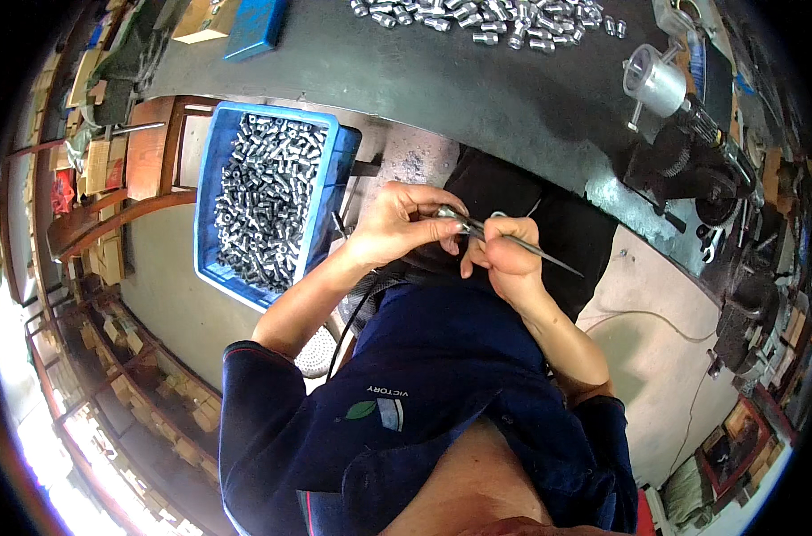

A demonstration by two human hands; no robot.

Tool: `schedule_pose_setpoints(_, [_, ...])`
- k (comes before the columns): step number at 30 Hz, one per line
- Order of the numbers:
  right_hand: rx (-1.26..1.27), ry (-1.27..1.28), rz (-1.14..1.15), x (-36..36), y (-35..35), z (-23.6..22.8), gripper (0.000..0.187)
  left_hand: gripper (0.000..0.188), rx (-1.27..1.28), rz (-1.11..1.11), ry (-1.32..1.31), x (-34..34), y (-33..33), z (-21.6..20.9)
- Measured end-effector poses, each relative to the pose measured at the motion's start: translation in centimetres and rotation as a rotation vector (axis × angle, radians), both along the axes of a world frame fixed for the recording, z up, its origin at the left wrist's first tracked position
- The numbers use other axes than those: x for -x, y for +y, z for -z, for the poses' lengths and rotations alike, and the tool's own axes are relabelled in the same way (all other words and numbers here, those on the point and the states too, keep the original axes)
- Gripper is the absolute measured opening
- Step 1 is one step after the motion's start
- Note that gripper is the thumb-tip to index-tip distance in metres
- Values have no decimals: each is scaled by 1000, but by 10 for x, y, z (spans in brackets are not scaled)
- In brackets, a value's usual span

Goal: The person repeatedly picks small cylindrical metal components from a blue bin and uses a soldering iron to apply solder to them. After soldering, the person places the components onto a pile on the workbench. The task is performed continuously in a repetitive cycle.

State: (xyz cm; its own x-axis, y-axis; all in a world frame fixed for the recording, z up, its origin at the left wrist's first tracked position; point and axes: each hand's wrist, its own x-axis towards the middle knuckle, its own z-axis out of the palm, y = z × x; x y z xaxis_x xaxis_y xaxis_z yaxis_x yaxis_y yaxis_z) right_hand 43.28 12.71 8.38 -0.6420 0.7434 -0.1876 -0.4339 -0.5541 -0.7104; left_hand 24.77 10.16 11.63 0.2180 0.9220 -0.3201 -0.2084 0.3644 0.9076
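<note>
Above my lap, my left hand (395,223) is closed, pinching a small shiny metal fitting (447,213) between thumb and fingers. My right hand (515,261) is wrapped round a slim, tapered metal tool (556,259). One pointed end of that tool sticks out to the right, past the fist. Its other end runs left to the fitting and meets it; whether it goes inside cannot be made out. To the left of my left hand stands a blue plastic crate (204,201) holding many similar metal fittings (270,201).
A dark workbench (406,80) spans the far side, with a heap of shiny fittings (522,18) on it. A blue box (256,27) lies at its far left. A clamp-like metal device (658,82) stands at the right. Wooden shelves (111,330) line the left.
</note>
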Motion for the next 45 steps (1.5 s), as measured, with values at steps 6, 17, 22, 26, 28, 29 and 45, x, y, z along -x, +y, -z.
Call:
schedule_pose_setpoints(6, [191, 50, 18, -12, 4, -21, 25, 18, -15, -73, -21, 6, 8, -7])
schedule_pose_setpoints(17, [-662, -132, -8, -13, -2, -58, 22, 23, -523, -200, 992, 27, 10, 18])
schedule_pose_setpoints(22, [-615, -120, -56, -8, 0, -58, 24, 27, -556, -159, 1046, 25, 12, 19])
schedule_pose_setpoints(26, [-550, -245, -132, -5, 1, -56, 26, 30, -686, -90, 1078, 25, 8, 21])
schedule_pose_setpoints(28, [-654, -409, -126, 2, 1, -31, 25, 32, -816, -55, 1051, 19, 9, 23])
schedule_pose_setpoints(29, [-731, -437, -149, 9, 10, -25, 23, 36, -805, -17, 1036, 13, 11, 22])
schedule_pose_setpoints(45, [-479, -218, -9, -17, -10, -46, 26, 26, -514, -251, 758, 45, 158, -14])
